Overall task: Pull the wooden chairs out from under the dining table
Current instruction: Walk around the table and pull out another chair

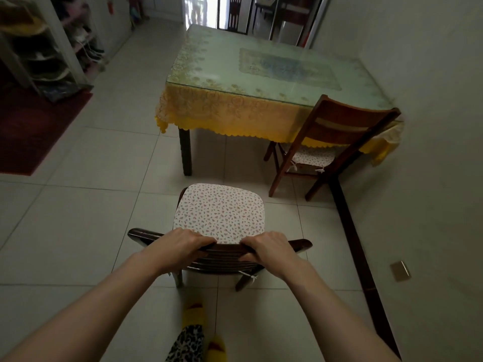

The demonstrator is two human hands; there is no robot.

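Observation:
A dark wooden chair point(227, 249) with a white flowered seat cushion point(219, 212) stands on the tiled floor, well apart from the dining table point(235, 74). My left hand point(180, 246) and my right hand point(269, 248) both grip the top rail of its backrest, side by side. A second, reddish wooden chair point(337, 131) stands at the table's near right side, its seat partly under the yellow tablecloth point(224, 111). A third dark chair back point(236, 14) shows at the table's far end.
A wall runs along the right, with a dark skirting board point(352, 231) at its foot. A dark red rug point(34, 131) and open shelves point(47, 48) lie at the left. My yellow slippers point(194, 314) are below the chair.

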